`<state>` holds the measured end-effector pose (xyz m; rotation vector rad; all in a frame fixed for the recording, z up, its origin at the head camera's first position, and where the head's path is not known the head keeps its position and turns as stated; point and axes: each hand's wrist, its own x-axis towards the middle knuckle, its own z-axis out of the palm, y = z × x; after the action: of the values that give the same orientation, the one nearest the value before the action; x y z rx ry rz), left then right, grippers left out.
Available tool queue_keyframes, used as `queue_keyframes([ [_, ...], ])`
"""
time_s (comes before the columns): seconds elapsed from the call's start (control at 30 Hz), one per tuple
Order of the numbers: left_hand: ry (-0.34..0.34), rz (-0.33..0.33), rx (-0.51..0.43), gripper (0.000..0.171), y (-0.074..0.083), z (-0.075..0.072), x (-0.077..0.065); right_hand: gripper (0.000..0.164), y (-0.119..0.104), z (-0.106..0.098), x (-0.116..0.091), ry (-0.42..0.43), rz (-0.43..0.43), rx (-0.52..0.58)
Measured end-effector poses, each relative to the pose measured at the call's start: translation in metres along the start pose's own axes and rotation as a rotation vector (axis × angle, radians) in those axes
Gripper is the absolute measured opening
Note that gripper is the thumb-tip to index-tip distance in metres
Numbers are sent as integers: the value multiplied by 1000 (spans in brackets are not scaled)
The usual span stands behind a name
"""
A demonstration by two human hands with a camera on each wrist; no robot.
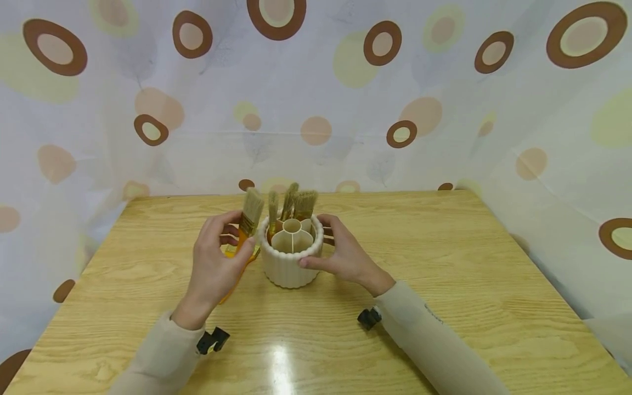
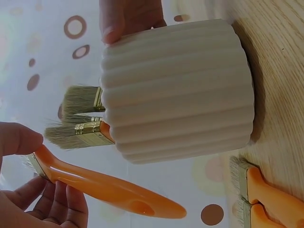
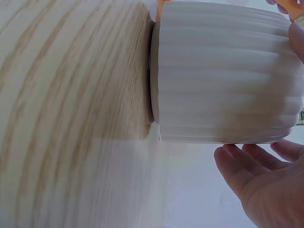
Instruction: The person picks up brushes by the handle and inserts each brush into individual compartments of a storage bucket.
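My left hand (image 1: 214, 266) pinches a paintbrush (image 2: 109, 186) near its metal band, bristles up and orange handle hanging down. This brush is just left of a cream, ribbed round holder (image 1: 290, 273) and apart from it in the left wrist view. With thumb at the front and fingers on the far right side, my right hand (image 1: 349, 255) grips the holder near its rim. Several brushes (image 1: 305, 206) stand bristles-up in the holder's back and left compartments. Two front compartments (image 1: 292, 241) and the central ring show no brush.
More orange-handled brushes (image 2: 273, 199) lie on the wooden table (image 1: 444, 307) left of the holder, partly hidden behind my left hand in the head view. A patterned cloth (image 1: 316, 99) rises behind the table and along its sides.
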<state>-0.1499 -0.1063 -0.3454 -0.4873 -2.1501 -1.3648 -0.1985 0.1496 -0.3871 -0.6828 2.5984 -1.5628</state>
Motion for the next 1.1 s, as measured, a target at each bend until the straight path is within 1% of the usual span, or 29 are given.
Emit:
queue_keyframes([
  [0.13, 5, 0, -8, 46, 5, 2, 2, 97, 0, 0, 0, 2, -1, 7],
  [0.2, 13, 4, -15, 46, 9, 3, 3, 96, 0, 1, 0, 2, -1, 8],
  [0.37, 29, 18, -35, 44, 35, 2, 6, 96, 1, 1, 0, 7, 2, -1],
  [0.43, 35, 29, -39, 42, 43, 2, 7, 96, 1, 1, 0, 8, -2, -3],
  [0.53, 46, 43, -50, 41, 45, 4, 9, 95, 1, 1, 1, 12, -8, -8],
  [0.67, 57, 42, -75, 41, 46, 6, 11, 96, 1, 0, 1, 12, -7, -16],
  [0.77, 57, 33, -84, 43, 39, 9, 13, 96, 0, 0, 1, 11, -6, -16],
  [0.83, 61, 39, -87, 45, 29, 12, 14, 96, 0, 0, 1, 11, -6, -13],
  [0.9, 66, 47, -93, 47, 23, 14, 16, 95, 0, 0, 1, 11, -7, -8],
  [0.93, 70, 53, -97, 47, 23, 15, 17, 94, 0, 0, 1, 10, -7, -6],
  [0.97, 74, 58, -101, 47, 28, 14, 18, 93, 0, 0, 1, 12, -6, -5],
  [1.1, 86, 72, -118, 45, 49, 12, 19, 91, 2, 1, 1, 13, -6, -5],
])
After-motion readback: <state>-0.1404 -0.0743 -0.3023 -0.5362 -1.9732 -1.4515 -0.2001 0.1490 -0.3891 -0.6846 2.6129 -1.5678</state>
